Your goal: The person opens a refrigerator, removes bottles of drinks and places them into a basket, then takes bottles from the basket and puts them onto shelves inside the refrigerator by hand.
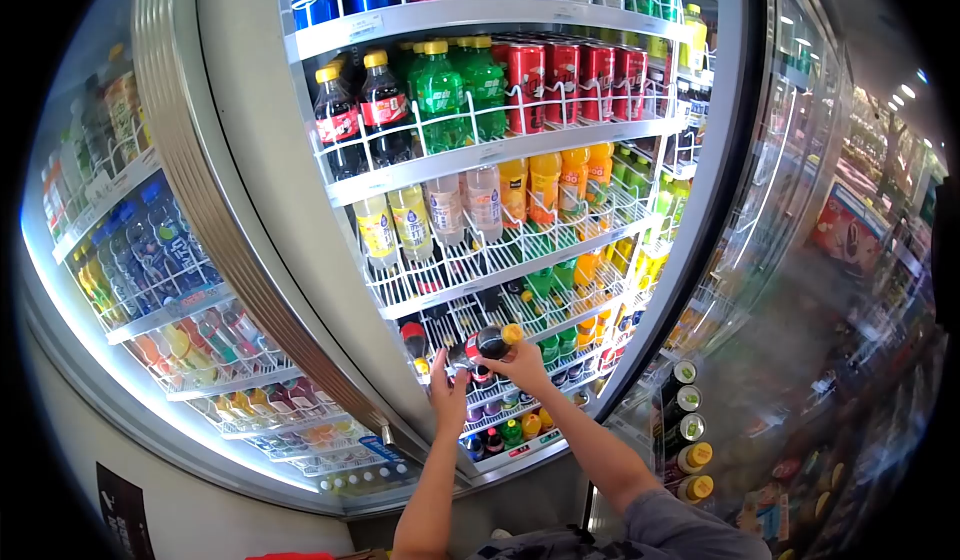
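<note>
A dark cola bottle [488,343] with a red label and yellow cap lies nearly level in front of the lower wire shelves. My right hand [522,368] is closed around its cap-side half. At the other end, the fingers of my left hand [448,385] grip the bottle's base. Left of my hands, another dark bottle [413,338] with a red label sits on the shelf, its yellow cap pointing down toward me. The wire shelf [465,315] behind the held bottle carries further dark and green bottles, partly hidden by my hands.
Higher shelves hold cola bottles [384,110], green bottles [437,95], red cans [527,85] and orange drinks [545,185], behind wire rails. A closed glass-fronted cooler [160,250] stands left. An opened glass door [740,210] is at right; cans and capped bottles [690,426] stand low beside it.
</note>
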The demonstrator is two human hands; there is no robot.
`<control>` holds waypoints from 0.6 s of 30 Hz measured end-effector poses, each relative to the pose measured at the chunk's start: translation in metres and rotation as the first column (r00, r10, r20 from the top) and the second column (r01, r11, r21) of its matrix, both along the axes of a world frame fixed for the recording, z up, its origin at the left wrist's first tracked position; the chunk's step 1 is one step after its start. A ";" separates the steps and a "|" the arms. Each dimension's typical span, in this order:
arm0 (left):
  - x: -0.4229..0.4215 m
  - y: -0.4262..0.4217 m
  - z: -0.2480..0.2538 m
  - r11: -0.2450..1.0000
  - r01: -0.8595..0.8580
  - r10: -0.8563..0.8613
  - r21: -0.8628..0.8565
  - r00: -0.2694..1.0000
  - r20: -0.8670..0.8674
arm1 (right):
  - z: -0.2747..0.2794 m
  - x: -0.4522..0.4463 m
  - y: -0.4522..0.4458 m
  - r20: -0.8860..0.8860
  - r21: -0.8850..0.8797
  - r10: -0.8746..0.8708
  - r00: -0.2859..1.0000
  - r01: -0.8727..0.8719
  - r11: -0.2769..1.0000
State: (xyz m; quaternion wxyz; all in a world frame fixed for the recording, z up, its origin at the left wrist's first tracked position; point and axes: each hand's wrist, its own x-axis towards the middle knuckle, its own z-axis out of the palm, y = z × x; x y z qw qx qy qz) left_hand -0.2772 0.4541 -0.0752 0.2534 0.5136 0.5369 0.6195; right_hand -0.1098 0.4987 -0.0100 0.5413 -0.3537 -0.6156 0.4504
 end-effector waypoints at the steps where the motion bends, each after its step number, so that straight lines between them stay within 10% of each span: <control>1: 0.004 0.001 0.013 0.997 -0.039 0.049 0.067 0.988 -0.145 | 0.003 0.003 -0.006 0.006 0.019 -0.017 1.000 0.017 1.000; 3: 0.008 0.004 0.032 0.997 0.044 -0.033 0.061 0.985 -0.172 | 0.014 0.017 -0.009 0.313 -0.016 -0.067 0.948 0.075 0.997; 6: 0.008 0.011 0.032 0.914 0.325 -0.310 -0.244 0.946 0.097 | 0.018 0.027 -0.013 0.264 -0.007 -0.091 0.960 0.096 0.995; 13: 0.026 -0.001 0.017 0.938 0.327 -0.340 -0.116 0.933 -0.116 | 0.025 0.038 -0.013 0.132 -0.283 -0.027 0.991 0.064 0.957; 18: 0.043 -0.016 0.037 0.873 0.472 -0.424 -0.120 0.858 0.290 | 0.011 0.055 -0.021 0.077 -0.146 0.124 0.989 -0.112 0.983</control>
